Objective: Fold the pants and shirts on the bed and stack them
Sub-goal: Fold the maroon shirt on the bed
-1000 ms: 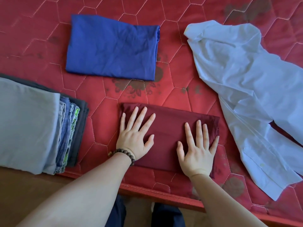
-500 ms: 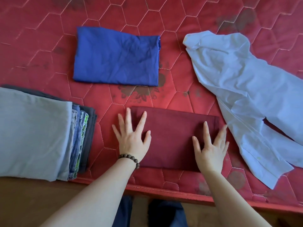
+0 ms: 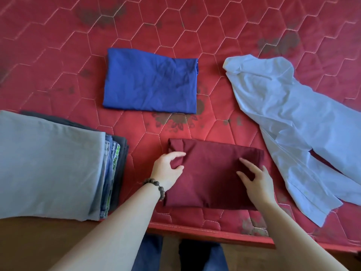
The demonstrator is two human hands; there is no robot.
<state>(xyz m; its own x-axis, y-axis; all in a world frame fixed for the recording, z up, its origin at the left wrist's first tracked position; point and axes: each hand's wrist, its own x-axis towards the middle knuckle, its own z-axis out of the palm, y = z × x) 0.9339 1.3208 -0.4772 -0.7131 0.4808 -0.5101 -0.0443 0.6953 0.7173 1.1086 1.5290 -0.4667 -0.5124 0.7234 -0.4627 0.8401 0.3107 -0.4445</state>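
Observation:
A folded maroon garment (image 3: 213, 173) lies near the front edge of the red mattress (image 3: 175, 26). My left hand (image 3: 168, 170), with a bead bracelet at the wrist, has curled fingers and pinches the garment's left edge. My right hand (image 3: 256, 178) lies on the garment's right part, thumb and forefinger closing on the cloth. A folded blue garment (image 3: 150, 85) lies flat behind it. An unfolded light blue shirt (image 3: 297, 122) sprawls at the right. At the left stands a stack of folded clothes (image 3: 48, 163) with a grey piece on top.
The mattress's front edge (image 3: 205, 231) runs just below the maroon garment, with a wooden floor and my legs beneath it. Bare mattress stretches behind the blue garment and between the stack and the maroon piece.
Both hands were flat on the maroon garment with straight fingers. Now the left fingers have curled onto its left edge, and the right hand has turned inward and pinches the cloth.

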